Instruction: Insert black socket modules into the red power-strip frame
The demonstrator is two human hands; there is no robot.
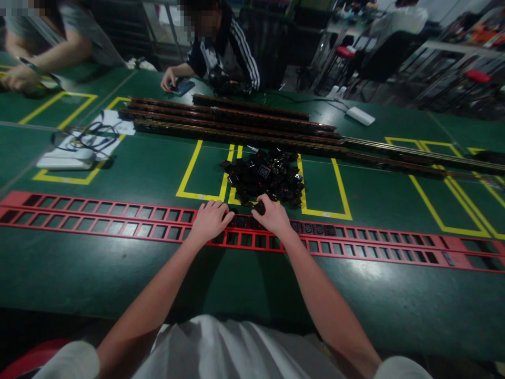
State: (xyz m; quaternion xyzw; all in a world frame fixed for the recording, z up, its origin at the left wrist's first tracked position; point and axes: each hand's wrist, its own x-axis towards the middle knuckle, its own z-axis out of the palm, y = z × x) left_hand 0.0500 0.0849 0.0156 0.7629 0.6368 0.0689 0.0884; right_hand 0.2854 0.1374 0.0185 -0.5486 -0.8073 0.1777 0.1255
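Two joined rows of slots make up a long red frame [351, 250] across the table in front of me. Several black socket modules [319, 229] sit in its far row, in the middle stretch. My left hand [212, 220] rests on the frame, fingers over the far edge and thumb apart, beside a seated module. With thumb and forefinger, my right hand [273, 215] pinches a small black piece [259, 208], apparently another socket module, just above the far row. Beyond both hands lies a heap of loose black modules [265, 173].
Long dark metal rails [236, 123] lie across the table behind the heap. At left is a white device [65, 159] with papers and a black cable. A power adapter [360, 116] lies at the back. Two people sit opposite, one hand [169, 80] at a phone.
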